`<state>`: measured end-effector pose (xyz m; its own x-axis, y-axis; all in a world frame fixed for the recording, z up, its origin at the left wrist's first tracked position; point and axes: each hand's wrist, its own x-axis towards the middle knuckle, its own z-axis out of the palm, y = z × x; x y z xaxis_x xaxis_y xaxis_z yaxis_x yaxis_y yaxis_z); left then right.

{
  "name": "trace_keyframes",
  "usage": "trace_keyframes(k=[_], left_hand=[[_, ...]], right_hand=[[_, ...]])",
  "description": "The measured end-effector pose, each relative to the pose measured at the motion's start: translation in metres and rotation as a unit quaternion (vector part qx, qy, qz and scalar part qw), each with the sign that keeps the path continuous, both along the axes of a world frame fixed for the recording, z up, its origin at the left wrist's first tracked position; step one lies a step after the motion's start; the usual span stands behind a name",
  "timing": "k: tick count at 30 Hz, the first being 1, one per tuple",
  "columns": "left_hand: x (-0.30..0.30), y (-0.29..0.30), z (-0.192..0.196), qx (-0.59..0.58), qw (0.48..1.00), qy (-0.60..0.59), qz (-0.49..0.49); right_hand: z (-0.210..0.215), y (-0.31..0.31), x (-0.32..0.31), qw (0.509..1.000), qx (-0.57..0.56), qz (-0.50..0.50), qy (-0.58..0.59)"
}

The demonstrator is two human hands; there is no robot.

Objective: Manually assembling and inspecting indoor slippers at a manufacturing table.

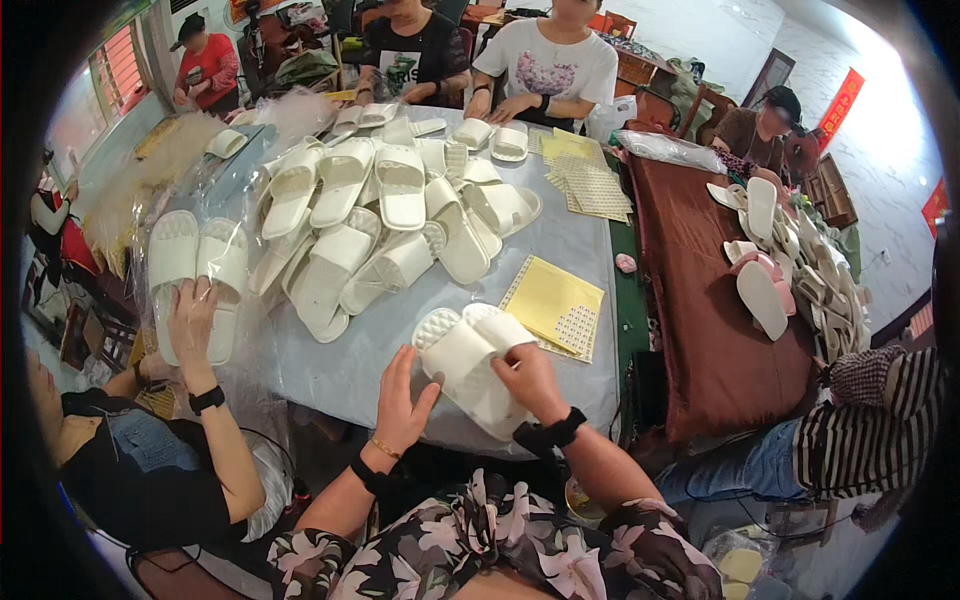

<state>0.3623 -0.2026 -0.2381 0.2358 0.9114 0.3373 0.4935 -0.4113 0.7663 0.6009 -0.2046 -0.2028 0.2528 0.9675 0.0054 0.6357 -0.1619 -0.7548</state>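
A pair of white slippers [462, 362] lies side by side at the table's near edge, right in front of me. My left hand [403, 402] is beside the left slipper, fingers stretched out and thumb apart, gripping nothing. Over the right slipper, my right hand [530, 378] has its thumb and fingers pinched together at the strap; whatever is between them is hidden. Just beyond that pair are sheets of yellow stickers [550, 305]. A large heap of white slippers [350, 220] covers the middle of the table.
More sticker sheets [585, 175] lie at the table's far right. To my left, a co-worker's hand [193, 325] touches slippers in clear plastic [172, 250]. A brown-covered table [675, 300] on the right bears more slippers. Other people stand across the table [585, 400].
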Motion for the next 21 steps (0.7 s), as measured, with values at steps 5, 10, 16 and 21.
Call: trace_keyframes(k=[5, 10, 16, 21], left_hand=[[-0.010, -0.003, -0.015, 0.000, 0.999, 0.048, 0.006], [-0.008, -0.001, -0.027, 0.025, 0.995, 0.095, -0.011], [-0.006, 0.023, -0.034, 0.040, 0.989, 0.139, -0.030], [-0.002, 0.028, -0.030, 0.083, 0.986, 0.141, -0.009]], right_hand=[[-0.027, -0.007, 0.000, 0.998, 0.031, 0.060, 0.011], [-0.050, -0.023, 0.039, 0.977, 0.141, 0.030, -0.156], [-0.060, -0.026, 0.040, 0.999, 0.024, 0.019, -0.039], [-0.057, -0.016, 0.030, 0.999, 0.027, 0.023, -0.007]])
